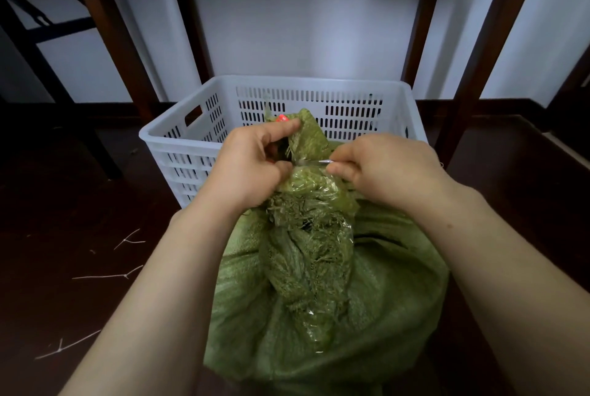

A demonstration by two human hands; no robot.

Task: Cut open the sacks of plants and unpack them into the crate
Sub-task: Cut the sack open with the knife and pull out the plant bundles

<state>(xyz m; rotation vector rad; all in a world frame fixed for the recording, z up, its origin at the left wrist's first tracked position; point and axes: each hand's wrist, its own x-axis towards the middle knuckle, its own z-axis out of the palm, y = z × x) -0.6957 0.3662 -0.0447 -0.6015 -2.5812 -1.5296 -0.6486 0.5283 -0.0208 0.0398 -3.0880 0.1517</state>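
A green woven sack (376,306) stands in front of me, its neck bunched, frayed and wrapped in clear tape. My left hand (252,165) grips the top of the neck, with something red showing past its fingertips. My right hand (380,165) holds a small blade (314,163), whose thin metal tip points left and touches the taped neck. A white slotted plastic crate (191,140) stands right behind the sack; what I see of its inside holds no plants.
Dark wooden floor all around, with a few pale twigs (105,276) at the left. Brown wooden posts (475,53) rise behind and beside the crate against a white wall. A dark frame (38,28) stands at far left.
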